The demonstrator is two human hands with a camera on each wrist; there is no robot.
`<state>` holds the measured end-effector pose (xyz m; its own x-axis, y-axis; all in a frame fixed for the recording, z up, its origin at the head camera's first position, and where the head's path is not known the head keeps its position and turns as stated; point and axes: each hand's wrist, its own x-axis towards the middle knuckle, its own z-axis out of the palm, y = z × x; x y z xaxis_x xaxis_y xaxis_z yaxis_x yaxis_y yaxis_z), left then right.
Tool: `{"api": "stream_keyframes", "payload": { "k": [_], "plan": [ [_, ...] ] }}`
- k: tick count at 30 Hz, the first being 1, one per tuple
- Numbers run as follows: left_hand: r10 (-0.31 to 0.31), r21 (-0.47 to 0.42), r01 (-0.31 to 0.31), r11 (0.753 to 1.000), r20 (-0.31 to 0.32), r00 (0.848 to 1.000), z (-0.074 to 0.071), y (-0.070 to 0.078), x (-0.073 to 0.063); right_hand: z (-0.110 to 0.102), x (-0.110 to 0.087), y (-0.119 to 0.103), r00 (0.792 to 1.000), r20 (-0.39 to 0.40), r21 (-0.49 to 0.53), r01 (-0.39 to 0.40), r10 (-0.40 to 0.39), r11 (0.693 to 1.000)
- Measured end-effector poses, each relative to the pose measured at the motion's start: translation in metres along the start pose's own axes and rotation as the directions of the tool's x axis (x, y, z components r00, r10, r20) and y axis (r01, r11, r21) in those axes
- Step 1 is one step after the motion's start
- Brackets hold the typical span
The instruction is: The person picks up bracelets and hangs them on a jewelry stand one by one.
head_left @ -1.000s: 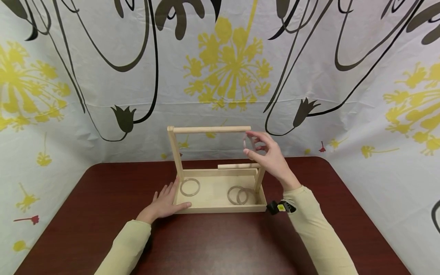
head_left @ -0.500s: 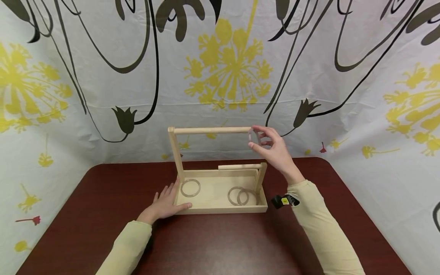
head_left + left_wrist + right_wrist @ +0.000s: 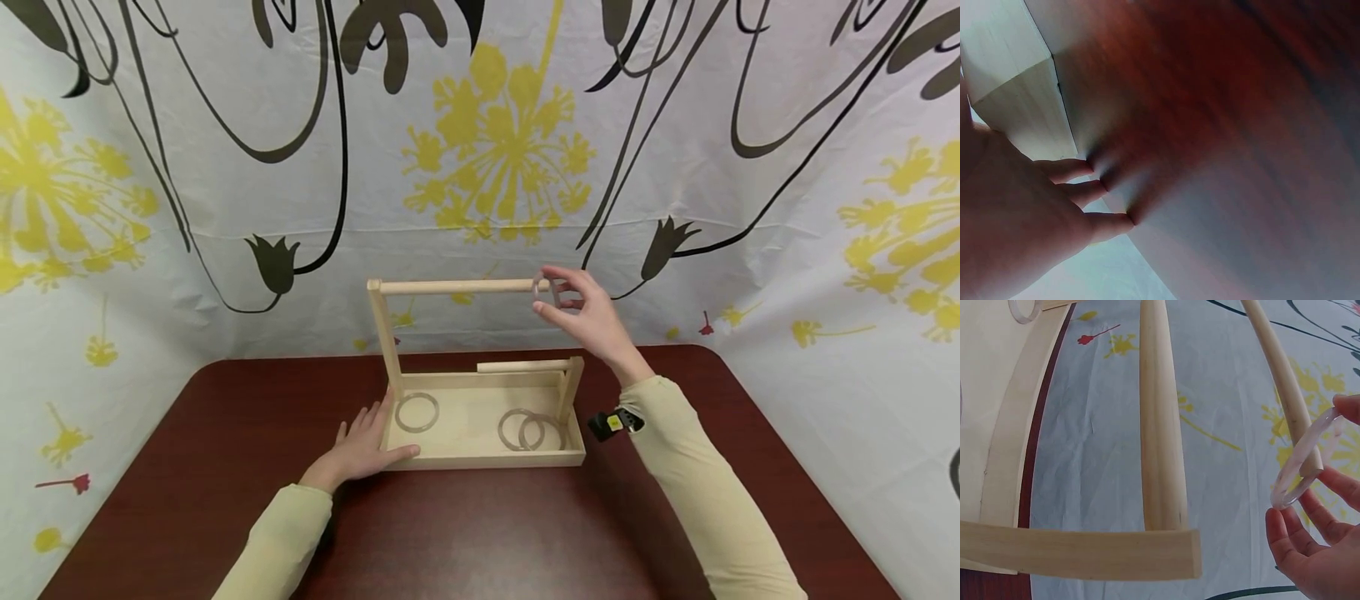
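A pale translucent bangle (image 3: 536, 288) is pinched between the thumb and fingertips of my right hand (image 3: 588, 317). In the right wrist view, the bangle (image 3: 1297, 459) stands tilted around the free tip of the upper wooden rod (image 3: 1285, 375). This rod belongs to a wooden bangle stand (image 3: 465, 460) with a shallow tray base. My left hand (image 3: 360, 444) rests at the tray's left end, thumb over the front edge, fingers spread. The left wrist view shows several of its fingertips (image 3: 1113, 226) extended beside the wood.
Inside the tray lie one bangle (image 3: 397, 414) at the left and two overlapping bangles (image 3: 501, 429) at the right. A lower rod (image 3: 517, 367) runs leftward from the short right post (image 3: 572, 387). The dark red table (image 3: 480, 533) meets a patterned cloth (image 3: 480, 183) behind.
My right hand has risen slightly, moved right and then back left, bringing the bangle from beside the upper rod's tip to around it. My left hand stays in place.
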<state>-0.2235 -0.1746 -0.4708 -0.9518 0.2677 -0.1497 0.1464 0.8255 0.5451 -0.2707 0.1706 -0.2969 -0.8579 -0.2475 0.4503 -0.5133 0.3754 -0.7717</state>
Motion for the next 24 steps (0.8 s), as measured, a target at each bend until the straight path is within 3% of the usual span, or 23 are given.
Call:
{"api": "stream_keyframes", "payload": {
  "k": [15,24],
  "plan": [
    [-0.003,-0.004,0.003,1.000,0.001,1.000,0.000,0.000,-0.001,0.011,0.006,0.001,1.000,0.013,-0.017,0.028,-0.027,0.999],
    [-0.003,-0.006,0.003,1.000,0.001,1.000,0.000,-0.001,0.000,0.013,0.018,0.041,0.999,0.037,-0.025,0.008,-0.007,1.000]
  ]
}}
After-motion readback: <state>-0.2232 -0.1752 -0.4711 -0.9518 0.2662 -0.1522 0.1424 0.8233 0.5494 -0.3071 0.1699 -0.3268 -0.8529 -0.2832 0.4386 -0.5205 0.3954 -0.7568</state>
